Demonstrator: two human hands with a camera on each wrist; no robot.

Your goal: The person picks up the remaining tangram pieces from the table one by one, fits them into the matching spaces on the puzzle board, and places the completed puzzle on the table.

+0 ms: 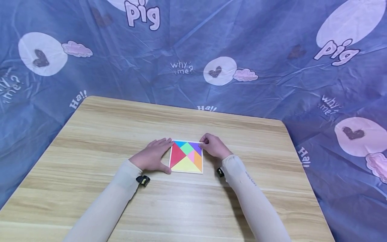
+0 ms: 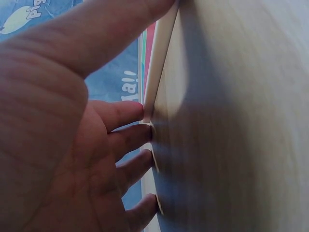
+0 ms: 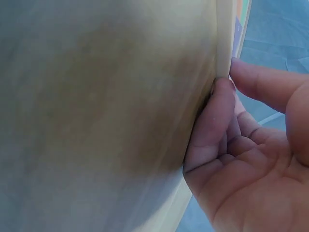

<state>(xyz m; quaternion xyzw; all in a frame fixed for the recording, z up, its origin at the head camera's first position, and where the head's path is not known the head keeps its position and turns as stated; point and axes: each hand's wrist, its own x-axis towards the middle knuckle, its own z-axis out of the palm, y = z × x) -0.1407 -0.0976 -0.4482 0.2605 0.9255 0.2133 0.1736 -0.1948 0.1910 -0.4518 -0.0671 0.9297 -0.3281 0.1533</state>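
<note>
The square tangram puzzle of coloured flat pieces in a pale cream frame point(image 1: 186, 157) lies flat near the middle of the light wooden table point(image 1: 90, 141), just in front of me. My left hand point(image 1: 152, 156) lies against its left edge with straight fingers point(image 2: 126, 112), tips touching the frame's rim and the thumb along the near corner. My right hand point(image 1: 213, 146) has curled fingers point(image 3: 212, 125) pinching the far right corner of the frame, thumb on top. I judge the tray to be thin, stiff and light, and the smooth table would let it slide easily. The loose pieces look only seated, not fixed, so tilting could spill them. The rim at opposite edges seems the safest hold, keeping it level. A blue printed cloth point(image 1: 257, 43) hangs behind the table.
</note>
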